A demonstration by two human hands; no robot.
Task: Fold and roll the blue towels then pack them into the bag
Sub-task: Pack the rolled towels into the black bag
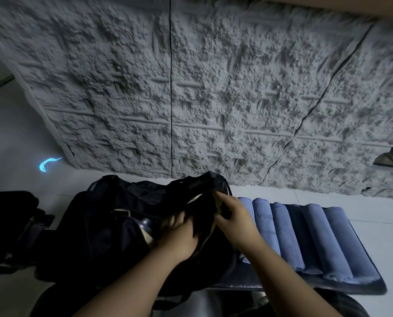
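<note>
- Both our hands grip the black bag (104,225) at its opening: left hand (178,236) curled on the near flap, right hand (233,219) pinching the far rim
- Rolled blue towels (305,239) lie side by side on a dark mat (371,284), just right of the bag
- Rough grey wall (213,88) behind

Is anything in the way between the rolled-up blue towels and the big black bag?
Nothing visible blocks them. The rolled blue towels lie side by side right next to the black fabric bag. The left hand and right hand grip the bag's opening edge.
</note>
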